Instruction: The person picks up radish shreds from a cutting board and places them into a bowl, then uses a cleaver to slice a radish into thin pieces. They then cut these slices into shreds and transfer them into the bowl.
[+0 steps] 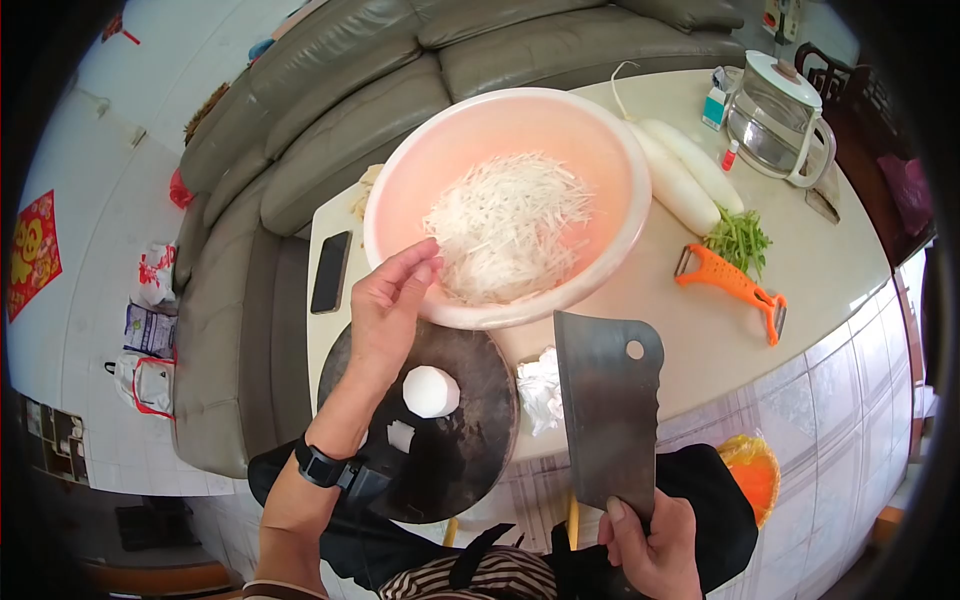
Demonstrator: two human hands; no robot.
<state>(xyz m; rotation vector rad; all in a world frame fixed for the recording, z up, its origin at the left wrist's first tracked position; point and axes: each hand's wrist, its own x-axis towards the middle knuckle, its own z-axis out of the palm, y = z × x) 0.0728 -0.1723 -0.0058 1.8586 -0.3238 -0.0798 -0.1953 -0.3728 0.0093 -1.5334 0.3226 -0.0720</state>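
My right hand (650,545) grips the handle end of a wide cleaver (608,410), its blade pointing away from me with a hole near the far corner. My left hand (392,295), a dark watch on its wrist, reaches over the near rim of a large pink basin (633,235). Its fingers are stretched out, loosely curved, with nothing visible in them. White radish shreds (515,225) are heaped inside the basin. Below the left hand, a round dark chopping board (465,450) carries a cut radish chunk (431,391) and a small radish piece (400,436), partly beside my forearm.
Whole white radishes (675,180), green trimmings (738,242) and an orange peeler (732,287) lie right of the basin. A glass kettle (775,120) stands at the back right. A phone (330,272) lies left; crumpled white paper (541,391) sits beside the board. A grey sofa (340,130) borders the table.
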